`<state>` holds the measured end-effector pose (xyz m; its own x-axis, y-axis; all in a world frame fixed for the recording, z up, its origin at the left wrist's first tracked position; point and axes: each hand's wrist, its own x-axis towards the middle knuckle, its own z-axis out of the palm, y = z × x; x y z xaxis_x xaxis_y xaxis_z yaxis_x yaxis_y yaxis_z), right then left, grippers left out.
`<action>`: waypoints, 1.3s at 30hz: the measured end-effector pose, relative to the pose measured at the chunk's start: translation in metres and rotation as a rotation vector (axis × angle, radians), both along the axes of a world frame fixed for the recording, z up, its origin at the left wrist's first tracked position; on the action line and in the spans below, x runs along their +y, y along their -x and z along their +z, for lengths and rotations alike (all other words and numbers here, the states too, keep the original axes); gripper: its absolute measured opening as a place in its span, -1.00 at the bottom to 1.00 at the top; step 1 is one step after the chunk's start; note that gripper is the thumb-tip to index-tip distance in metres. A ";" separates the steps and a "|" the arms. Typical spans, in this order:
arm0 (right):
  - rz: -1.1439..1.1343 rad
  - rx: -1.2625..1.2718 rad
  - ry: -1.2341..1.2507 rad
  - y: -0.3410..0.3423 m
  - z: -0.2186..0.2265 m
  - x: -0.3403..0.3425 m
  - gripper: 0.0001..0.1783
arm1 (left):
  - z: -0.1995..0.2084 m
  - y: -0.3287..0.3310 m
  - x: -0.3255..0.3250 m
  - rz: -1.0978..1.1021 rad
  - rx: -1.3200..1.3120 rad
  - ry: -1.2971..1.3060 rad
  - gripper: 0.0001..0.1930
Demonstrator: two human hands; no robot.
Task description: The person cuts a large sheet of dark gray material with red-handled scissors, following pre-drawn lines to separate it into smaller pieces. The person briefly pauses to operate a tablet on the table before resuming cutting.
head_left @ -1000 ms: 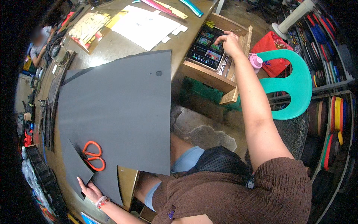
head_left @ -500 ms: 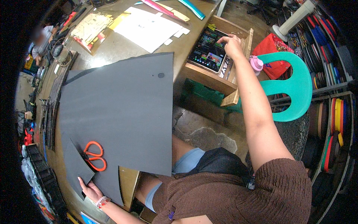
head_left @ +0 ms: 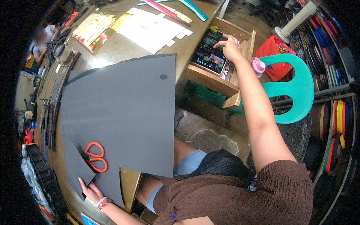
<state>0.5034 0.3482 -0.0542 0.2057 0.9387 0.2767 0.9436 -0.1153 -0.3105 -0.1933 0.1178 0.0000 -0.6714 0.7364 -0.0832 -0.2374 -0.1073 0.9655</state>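
My left hand [head_left: 93, 192], with a beaded bracelet at the wrist, grips the corner of a small dark grey sheet piece [head_left: 79, 165]. That piece lies over a large dark grey sheet [head_left: 123, 112] spread on the table. Scissors with orange-red handles [head_left: 96, 156] rest on the large sheet, their blades hidden under the small piece. My right hand [head_left: 230, 49] reaches over a tablet [head_left: 209, 54] in an open wooden drawer [head_left: 213, 77]. Its fingers are apart, the index finger stretched toward the lit screen. Whether the fingertip touches the glass I cannot tell.
White paper patterns [head_left: 148, 30] and a bundle of yellowish card strips [head_left: 92, 28] lie on the table's far side. Right of the drawer are a pink bottle [head_left: 258, 66], a green plastic chair [head_left: 303, 82] and shelves of coloured rolls [head_left: 339, 120]. Another person [head_left: 39, 45] sits far left.
My right index finger has shifted left and down over the tablet screen, and its fingers have spread slightly. The left hand, sheets and scissors look the same.
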 end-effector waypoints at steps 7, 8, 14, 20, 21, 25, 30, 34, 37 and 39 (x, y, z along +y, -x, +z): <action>-0.122 0.094 -0.230 -0.011 -0.002 0.004 -0.62 | -0.002 0.002 0.000 0.000 -0.008 -0.010 -0.58; -0.138 0.099 -0.239 -0.013 -0.002 0.004 -0.63 | -0.002 0.003 0.000 -0.005 0.003 -0.020 -0.58; -0.120 0.077 -0.111 -0.016 -0.005 0.002 -0.65 | -0.004 0.005 -0.001 -0.012 0.014 -0.033 -0.58; -0.180 0.061 -0.003 -0.010 -0.006 0.001 -0.62 | -0.003 0.004 -0.001 0.005 0.001 -0.005 -0.58; -0.204 0.052 -0.008 -0.010 -0.006 0.001 -0.62 | -0.003 0.004 -0.001 0.006 0.004 -0.002 -0.57; -0.234 0.087 -0.010 -0.012 -0.007 0.001 -0.61 | -0.005 0.008 -0.002 0.032 -0.010 0.018 -0.58; -0.199 0.067 -0.109 -0.016 -0.011 0.007 -0.64 | -0.012 0.018 -0.005 0.004 0.069 -0.003 -0.59; -0.184 0.060 -0.182 -0.020 -0.012 0.007 -0.65 | -0.017 0.024 -0.006 0.055 0.191 0.047 -0.60; -0.170 0.038 -0.152 -0.021 -0.011 0.006 -0.66 | -0.017 0.025 -0.006 0.040 0.133 0.021 -0.61; -0.160 0.042 -0.135 -0.020 -0.009 0.005 -0.67 | -0.015 0.023 -0.005 -0.012 0.068 -0.022 -0.61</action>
<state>0.5234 0.3530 -0.0629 0.3632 0.8480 0.3859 0.9026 -0.2175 -0.3715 -0.2165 0.1124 -0.0154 -0.6662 0.7454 -0.0218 -0.1728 -0.1259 0.9769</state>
